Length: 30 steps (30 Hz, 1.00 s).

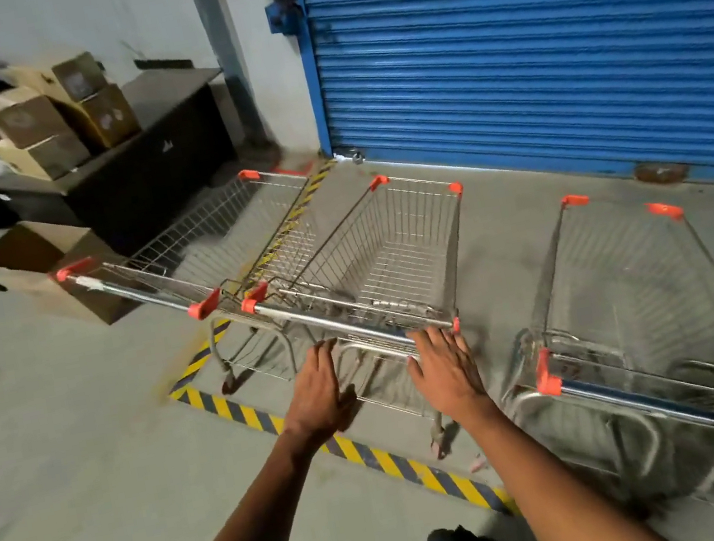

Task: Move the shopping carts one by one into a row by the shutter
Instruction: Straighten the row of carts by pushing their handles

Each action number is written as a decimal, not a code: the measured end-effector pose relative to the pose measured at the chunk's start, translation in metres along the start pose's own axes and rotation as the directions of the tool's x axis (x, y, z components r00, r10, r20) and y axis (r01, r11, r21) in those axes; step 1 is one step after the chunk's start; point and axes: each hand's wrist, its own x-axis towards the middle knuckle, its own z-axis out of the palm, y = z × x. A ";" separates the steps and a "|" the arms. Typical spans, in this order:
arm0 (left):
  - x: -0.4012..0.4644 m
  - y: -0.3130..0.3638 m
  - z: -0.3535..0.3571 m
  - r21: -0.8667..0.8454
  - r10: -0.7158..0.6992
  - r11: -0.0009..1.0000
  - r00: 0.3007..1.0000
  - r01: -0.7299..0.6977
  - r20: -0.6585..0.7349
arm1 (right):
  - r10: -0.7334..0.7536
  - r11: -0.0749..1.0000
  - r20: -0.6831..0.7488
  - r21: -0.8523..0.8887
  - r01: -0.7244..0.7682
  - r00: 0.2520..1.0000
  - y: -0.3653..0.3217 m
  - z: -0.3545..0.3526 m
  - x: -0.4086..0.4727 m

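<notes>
Head cam: three wire shopping carts sit noses toward the blue shutter (533, 34). Middle cart (394, 249) has both hands at its handlebar (345, 322). Left grip (319, 389) is flat, fingers straight, tips just short of the bar, holding nothing. Right grip (446, 369) is flat too, fingertips touching the bar near its right end, not wrapped round it. Left cart (216, 238) is right beside the middle one, handles nearly touching. Right cart (638, 306) stands apart. Yellow-black floor tape (378, 455) runs under the arms. Cardboard boxes (47, 119) are stacked on a dark counter (164, 161) at back left.
</notes>
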 end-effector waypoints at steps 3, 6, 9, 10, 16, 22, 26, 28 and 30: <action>0.036 -0.028 0.002 0.041 -0.002 0.999 1.000 0.001 0.025 | 0.005 0.999 0.020 -0.042 -0.005 1.000 -0.018 0.009 0.024; 0.072 -0.050 0.002 0.065 -0.052 0.997 0.994 0.046 0.092 | 0.050 0.997 0.119 0.055 -0.056 0.992 -0.029 0.031 0.050; 0.100 -0.074 0.005 0.118 -0.025 0.993 0.987 0.006 0.159 | 0.077 0.993 0.147 0.078 -0.090 0.986 -0.037 0.048 0.070; 0.108 -0.083 0.006 0.140 0.000 0.990 0.983 -0.027 0.184 | 0.079 0.994 0.144 0.058 -0.088 0.987 -0.039 0.054 0.075; 0.148 -0.124 0.020 0.235 0.184 0.937 0.936 -0.260 0.301 | 0.141 0.987 0.088 -0.091 -0.133 0.986 -0.042 0.067 0.084; 0.147 -0.121 0.029 0.209 0.272 0.907 0.887 -0.366 0.372 | 0.235 0.970 0.098 -0.082 -0.228 0.967 -0.041 0.055 0.068; 0.134 -0.100 0.028 0.205 0.255 0.906 0.864 -0.371 0.434 | 0.306 0.951 0.097 -0.084 -0.298 0.947 -0.041 0.045 0.050; 0.129 -0.095 0.031 0.208 0.251 0.904 0.857 -0.374 0.451 | 0.317 0.946 0.070 -0.089 -0.311 0.946 -0.044 0.038 0.041; 0.126 -0.095 0.039 0.255 0.260 0.877 0.847 -0.408 0.463 | 0.336 0.939 0.087 -0.107 -0.327 0.938 -0.046 0.036 0.033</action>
